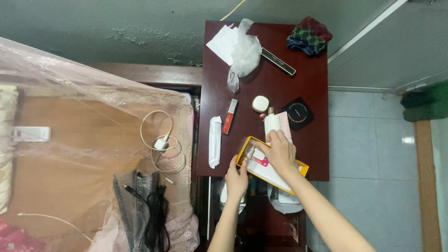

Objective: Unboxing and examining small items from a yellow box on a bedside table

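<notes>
An open yellow box (302, 167) with white and pink items inside rests on the near edge of a dark red table (280, 88). My left hand (236, 179) grips the box's near left corner. My right hand (278, 150) reaches into the box, its fingers closed around a white tube (271, 123) that stands just beyond the box's far side. A pale pink item lies next to the tube.
On the table lie a red lip gloss (229, 116), a white wrapped packet (214, 141), a round cream jar (260, 103), a black compact (296, 113), a plastic bag (245, 53), papers, a black stick and checked cloth (310, 36). A netted bed with cables stands left.
</notes>
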